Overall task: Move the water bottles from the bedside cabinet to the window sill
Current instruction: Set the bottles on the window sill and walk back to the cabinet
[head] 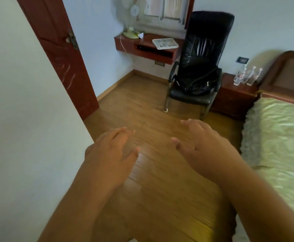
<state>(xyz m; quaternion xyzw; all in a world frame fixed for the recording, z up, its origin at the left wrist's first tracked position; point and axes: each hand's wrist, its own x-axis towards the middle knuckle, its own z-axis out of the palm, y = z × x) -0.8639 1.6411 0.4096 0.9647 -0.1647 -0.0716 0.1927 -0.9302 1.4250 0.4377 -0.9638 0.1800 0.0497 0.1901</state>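
A warm brown wooden plank floor fills the middle of the room, with a bed under a pale green satin cover along the right edge and a dark red wooden door standing at the left. A black leather high-backed office chair sits against the far wall with a black bag on its seat, just beside a reddish-brown wooden bedside cabinet that stands between chair and bed. A wall-mounted red-brown desk hangs under the window sill, carrying a white fan and a flat patterned pad. The left hand and right hand reach forward over the floor, both released, fingers straight and holding nothing. The clear plastic water bottles stand upright in a cluster on the cabinet top, well apart from both hands
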